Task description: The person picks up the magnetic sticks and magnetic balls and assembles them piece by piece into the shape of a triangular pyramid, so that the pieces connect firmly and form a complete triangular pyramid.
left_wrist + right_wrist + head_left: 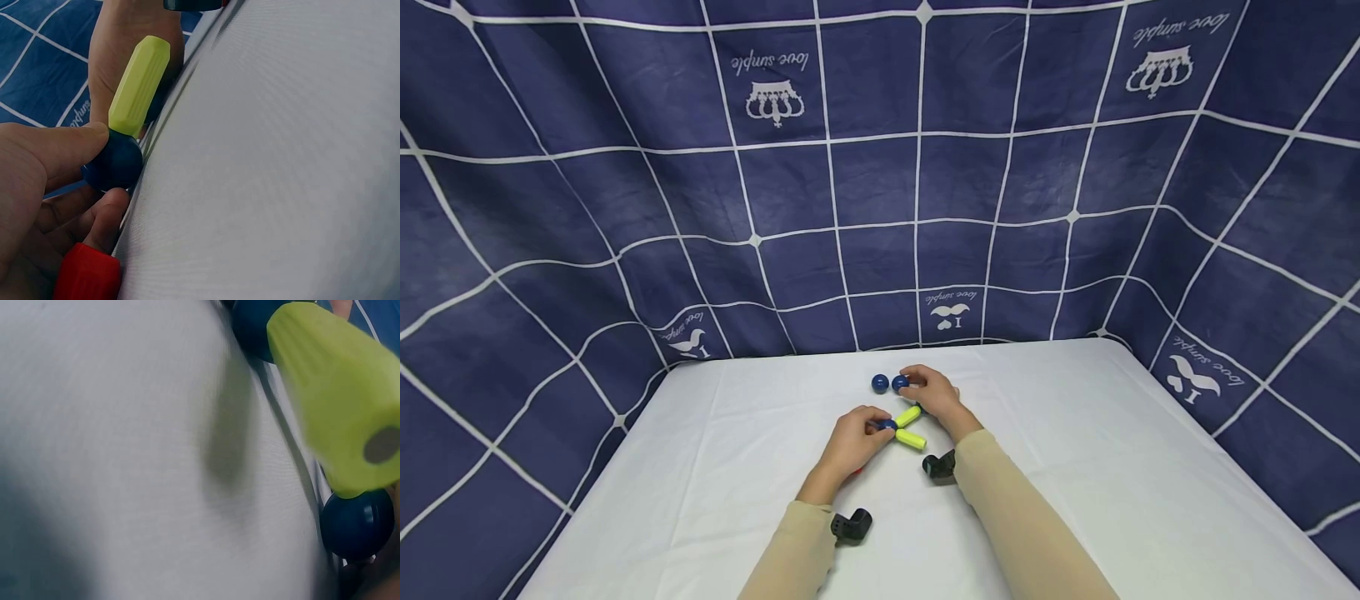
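Between its thumb and fingers, my left hand (852, 437) pinches a blue ball (112, 161) low over the white cloth. Two yellow-green ridged rods fork from this ball towards the right: a far rod (907, 417) and a near rod (912, 439), whose free end shows a dark hole in the right wrist view. Farther back, my right hand (936, 392) holds another blue ball (900, 383) between thumb and forefinger. A blue ball (880, 383) lies just left of that one. Partly hidden under the right hand, one more blue ball (357, 525) shows by the far rod's end.
A red ridged piece (87, 275) lies beside the left hand, mostly hidden by it in the head view. White cloth (1075, 483) covers the table. Blue checked fabric (880, 183) hangs behind and at the sides. Black wrist cameras (852, 527) stick out from both sleeves.
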The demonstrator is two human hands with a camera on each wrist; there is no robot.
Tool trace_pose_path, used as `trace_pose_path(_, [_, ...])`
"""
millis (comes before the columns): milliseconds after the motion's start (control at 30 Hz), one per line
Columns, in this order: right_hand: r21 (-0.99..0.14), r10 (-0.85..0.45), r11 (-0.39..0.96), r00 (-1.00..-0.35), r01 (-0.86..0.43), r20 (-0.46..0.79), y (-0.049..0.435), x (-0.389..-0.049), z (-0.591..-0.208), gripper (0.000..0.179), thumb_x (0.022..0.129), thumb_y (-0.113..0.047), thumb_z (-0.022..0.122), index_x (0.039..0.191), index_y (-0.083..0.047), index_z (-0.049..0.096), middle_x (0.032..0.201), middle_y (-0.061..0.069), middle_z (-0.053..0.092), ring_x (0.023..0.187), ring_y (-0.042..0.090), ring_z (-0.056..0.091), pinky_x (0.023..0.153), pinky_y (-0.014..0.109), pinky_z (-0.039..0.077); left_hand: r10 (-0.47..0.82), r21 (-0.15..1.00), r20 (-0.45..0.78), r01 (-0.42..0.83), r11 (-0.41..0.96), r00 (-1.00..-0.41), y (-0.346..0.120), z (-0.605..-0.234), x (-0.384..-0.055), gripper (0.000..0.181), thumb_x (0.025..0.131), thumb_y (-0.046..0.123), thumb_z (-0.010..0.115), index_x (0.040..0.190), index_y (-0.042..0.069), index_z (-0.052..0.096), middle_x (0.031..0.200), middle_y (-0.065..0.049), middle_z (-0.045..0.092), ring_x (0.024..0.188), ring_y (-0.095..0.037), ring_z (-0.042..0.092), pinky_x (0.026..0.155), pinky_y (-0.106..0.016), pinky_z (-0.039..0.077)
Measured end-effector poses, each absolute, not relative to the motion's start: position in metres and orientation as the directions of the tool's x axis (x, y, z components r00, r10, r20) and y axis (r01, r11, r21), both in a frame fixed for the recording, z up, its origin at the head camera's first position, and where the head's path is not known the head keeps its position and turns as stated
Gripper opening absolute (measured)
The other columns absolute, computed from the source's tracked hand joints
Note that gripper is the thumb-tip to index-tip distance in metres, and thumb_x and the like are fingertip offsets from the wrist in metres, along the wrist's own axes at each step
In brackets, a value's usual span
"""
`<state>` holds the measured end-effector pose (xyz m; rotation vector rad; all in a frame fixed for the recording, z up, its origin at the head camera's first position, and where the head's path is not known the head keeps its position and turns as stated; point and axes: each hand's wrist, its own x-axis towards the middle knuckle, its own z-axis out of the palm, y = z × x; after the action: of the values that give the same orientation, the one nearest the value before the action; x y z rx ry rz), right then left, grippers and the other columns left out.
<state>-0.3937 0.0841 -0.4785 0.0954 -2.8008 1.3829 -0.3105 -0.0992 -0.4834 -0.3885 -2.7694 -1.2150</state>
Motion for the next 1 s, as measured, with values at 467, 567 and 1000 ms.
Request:
trace_pose_path(467, [-0.846, -0.010, 0.532, -0.999, -0.032, 0.032, 0.085, -0.391, -0.482, 0.027, 0.087, -0.024, 0.077, 0.113, -0.022, 0.071, 0.112, 0.002, 0.073, 0.113, 0.025, 0.063, 0.107, 0.055, 0.024, 0.189, 0.712, 0.177, 0.259, 0.653, -0.966, -0.098, -0.485, -0.311, 0.022, 0.089, 0.022, 0.076, 0.110, 0.015, 0.074, 0.091, 0.004, 0.063, 0.076, -0.008, 0.053, 0.068, -0.023, 0.044])
trace_pose_path(567, [-0.865, -0.005, 0.502, -1.000, -0.017, 0.017, 0.086, -0.390, -0.481, 0.027, 0.087, -0.024, 0.077, 0.113, -0.022, 0.071, 0.113, 0.003, 0.073, 0.114, 0.025, 0.063, 0.111, 0.055, 0.026, 0.188, 0.713, 0.171, 0.253, 0.654, -0.967, -0.098, -0.485, -0.310, 0.022, 0.089, 0.022, 0.076, 0.110, 0.015, 0.074, 0.092, 0.003, 0.063, 0.077, -0.009, 0.054, 0.068, -0.023, 0.045])
trace_pose_path(1000, [-0.939, -0.035, 0.342, -0.999, -0.022, 0.011, 0.092, -0.380, -0.472, 0.032, 0.090, -0.019, 0.073, 0.122, -0.019, 0.070, 0.114, 0.006, 0.069, 0.103, 0.019, 0.063, 0.086, 0.031, 0.050, 0.183, 0.717, 0.183, 0.259, 0.648, -0.966, -0.098, -0.484, -0.310, 0.022, 0.088, 0.021, 0.076, 0.108, 0.013, 0.074, 0.093, 0.001, 0.066, 0.077, -0.009, 0.055, 0.069, -0.025, 0.046])
